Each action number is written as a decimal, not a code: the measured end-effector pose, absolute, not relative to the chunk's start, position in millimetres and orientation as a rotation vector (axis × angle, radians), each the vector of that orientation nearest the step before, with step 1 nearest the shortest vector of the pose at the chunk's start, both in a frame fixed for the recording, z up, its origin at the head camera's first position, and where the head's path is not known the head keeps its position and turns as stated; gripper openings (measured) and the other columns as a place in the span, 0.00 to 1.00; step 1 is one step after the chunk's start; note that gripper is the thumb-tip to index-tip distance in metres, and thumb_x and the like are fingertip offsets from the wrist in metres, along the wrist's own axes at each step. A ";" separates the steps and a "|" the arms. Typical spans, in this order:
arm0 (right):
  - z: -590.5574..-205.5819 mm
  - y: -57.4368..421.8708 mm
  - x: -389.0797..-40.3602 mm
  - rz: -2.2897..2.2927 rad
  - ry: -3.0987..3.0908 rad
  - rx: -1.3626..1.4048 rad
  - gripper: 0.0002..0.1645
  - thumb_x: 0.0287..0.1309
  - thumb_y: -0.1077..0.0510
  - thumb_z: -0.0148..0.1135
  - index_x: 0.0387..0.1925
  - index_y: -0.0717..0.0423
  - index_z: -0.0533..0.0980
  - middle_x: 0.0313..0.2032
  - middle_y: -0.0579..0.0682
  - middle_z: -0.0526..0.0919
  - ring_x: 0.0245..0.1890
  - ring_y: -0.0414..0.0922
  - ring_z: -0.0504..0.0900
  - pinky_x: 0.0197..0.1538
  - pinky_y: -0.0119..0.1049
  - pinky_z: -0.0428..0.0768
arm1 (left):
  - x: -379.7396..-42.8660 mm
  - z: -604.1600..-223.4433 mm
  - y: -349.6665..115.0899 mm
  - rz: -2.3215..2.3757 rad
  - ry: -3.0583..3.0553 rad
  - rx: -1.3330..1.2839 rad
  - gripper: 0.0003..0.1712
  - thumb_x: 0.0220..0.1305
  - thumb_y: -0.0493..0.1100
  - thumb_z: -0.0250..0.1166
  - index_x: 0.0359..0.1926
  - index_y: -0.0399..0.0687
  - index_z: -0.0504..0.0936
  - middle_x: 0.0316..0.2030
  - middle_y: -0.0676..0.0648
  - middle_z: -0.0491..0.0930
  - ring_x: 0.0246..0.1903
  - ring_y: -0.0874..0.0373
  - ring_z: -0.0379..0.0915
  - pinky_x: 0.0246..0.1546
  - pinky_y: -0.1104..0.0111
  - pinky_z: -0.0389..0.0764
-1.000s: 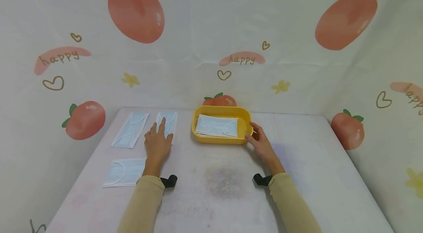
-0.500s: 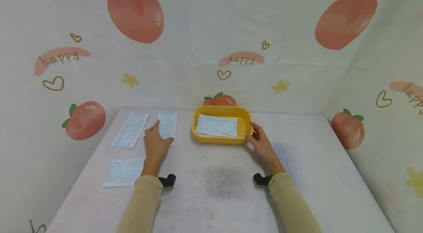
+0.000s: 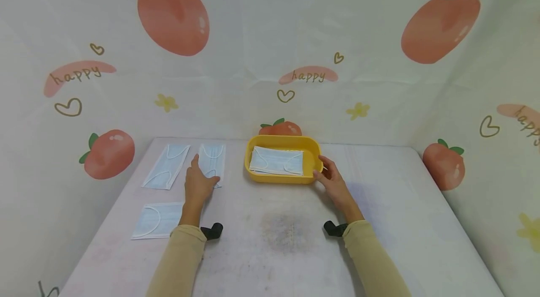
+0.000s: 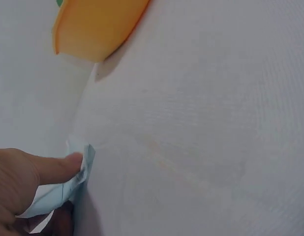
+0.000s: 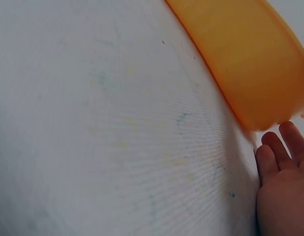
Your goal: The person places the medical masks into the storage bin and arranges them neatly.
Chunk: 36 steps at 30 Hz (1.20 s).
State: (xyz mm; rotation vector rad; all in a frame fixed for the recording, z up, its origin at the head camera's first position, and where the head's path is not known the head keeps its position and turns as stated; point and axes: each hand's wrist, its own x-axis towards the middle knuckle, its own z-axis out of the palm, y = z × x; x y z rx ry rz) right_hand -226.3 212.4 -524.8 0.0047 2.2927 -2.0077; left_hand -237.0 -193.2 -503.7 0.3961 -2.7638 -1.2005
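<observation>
My left hand pinches a pale blue pleated face mask by its left and right edges, left of centre on the table. The left wrist view shows the thumb on one edge of this mask, which bends up off the surface; curled fingers lie beneath, partly hidden. At the right end of a yellow tray, my right hand holds the corner, thumb at the front and fingers round the side. In the right wrist view, fingertips touch the tray's outer wall. Stacked masks lie flat inside the tray.
Another mask lies slanted at the table's back left. A further mask lies crosswise nearer the front, partly behind the left wrist. A fruit-printed cloth hangs behind the white table.
The left index finger, earlier stretched over the mask, has drawn in, and the hand now pinches the mask, which has shifted slightly. The right hand and tray have stayed put.
</observation>
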 end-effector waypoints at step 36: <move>-525.3 216.0 -228.0 -2.016 2.268 0.012 0.39 0.72 0.52 0.61 0.78 0.47 0.56 0.80 0.57 0.54 0.79 0.57 0.58 0.79 0.53 0.61 | -229.6 -473.4 -201.2 -2.038 -2.142 0.659 0.37 0.72 0.31 0.50 0.79 0.36 0.50 0.77 0.34 0.56 0.78 0.40 0.52 0.78 0.53 0.61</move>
